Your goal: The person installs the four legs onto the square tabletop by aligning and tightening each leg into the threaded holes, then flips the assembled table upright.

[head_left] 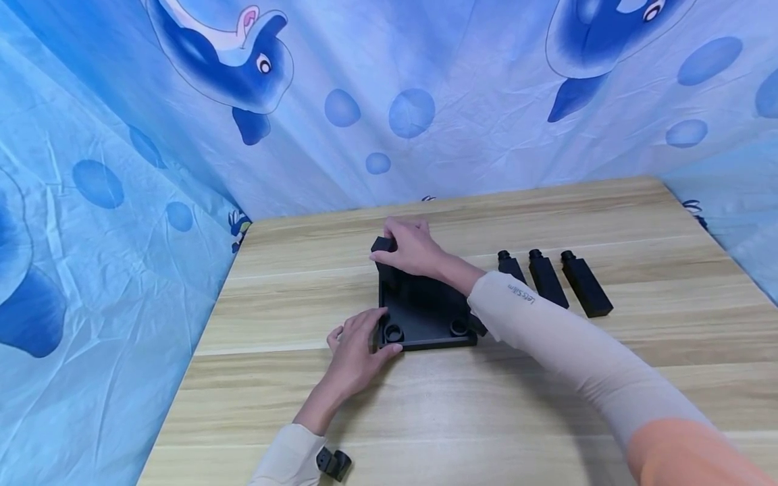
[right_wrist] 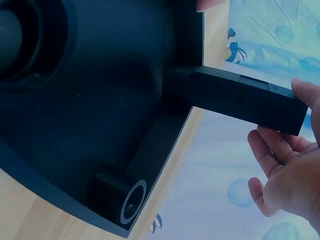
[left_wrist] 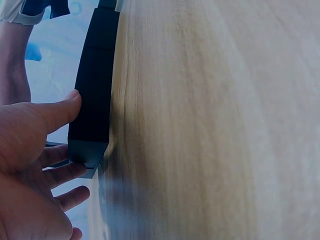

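R hand (head_left: 413, 250) grips the top end of a black post (right_wrist: 245, 100), thumb on one side, fingers on the other. The post stands at the far L corner of the black tray (head_left: 425, 322), which lies flat on the wood table (head_left: 273, 304). Its low end is hidden, so can't tell if it's all the way in. L hand (head_left: 358, 351) holds the tray's near L corner, thumb on the front wall, fingers by the L wall. The 2 near cups (head_left: 394, 332) have no post. Main risk, I'd say: the post goes in crooked & sticks, b/c of a tilted push. If L hand slips, the tray might slide or spin w/ the post. 3 spare posts (head_left: 549, 280) lie to the R of the tray, partly hidden by the R sleeve (head_left: 559, 331); a swing of that arm could knock them about.
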### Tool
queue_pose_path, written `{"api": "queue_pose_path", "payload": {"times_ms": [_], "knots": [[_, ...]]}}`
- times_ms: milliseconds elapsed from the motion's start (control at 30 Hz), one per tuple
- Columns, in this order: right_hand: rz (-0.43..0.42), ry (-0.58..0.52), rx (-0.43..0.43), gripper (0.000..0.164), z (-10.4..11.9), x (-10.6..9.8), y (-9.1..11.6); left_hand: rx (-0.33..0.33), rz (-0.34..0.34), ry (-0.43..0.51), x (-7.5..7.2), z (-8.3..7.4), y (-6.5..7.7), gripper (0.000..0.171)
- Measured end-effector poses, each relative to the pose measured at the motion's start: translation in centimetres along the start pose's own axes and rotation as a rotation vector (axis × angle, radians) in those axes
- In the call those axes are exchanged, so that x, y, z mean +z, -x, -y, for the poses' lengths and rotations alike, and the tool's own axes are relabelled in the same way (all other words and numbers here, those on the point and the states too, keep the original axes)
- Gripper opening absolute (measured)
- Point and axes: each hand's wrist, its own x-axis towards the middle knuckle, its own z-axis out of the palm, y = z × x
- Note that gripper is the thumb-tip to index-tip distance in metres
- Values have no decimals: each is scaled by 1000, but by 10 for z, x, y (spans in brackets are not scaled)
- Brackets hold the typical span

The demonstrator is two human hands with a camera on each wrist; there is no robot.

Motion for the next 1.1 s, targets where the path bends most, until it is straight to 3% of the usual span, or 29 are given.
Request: {"api": "queue_pose_path", "payload": {"times_ms": [133,333,500,600,800,967,1100], "knots": [[76,25,15,42,4,-7,-1,-1,2,2,-1,0,0,65],[228,44,-21,61,14,-29,-3,9,-15,-3,-1,0,0,65],[257,15,-53,54,14,-34,-5,14,-22,-2,-1,0,0,65],[220,-4,-56,43,9,-30,-4,14,-16,-3,-1,0,0,65],[55,-19,-91,24,-1,-16,-2,5,-2,2,1,0,0,65],[-69,27,-127,29,-4,-5,0,3,4,0,1,-1,0,65],[-120,74,-128,31,-2,0,0,7,1,-3,1,-1,-1,65]]}}
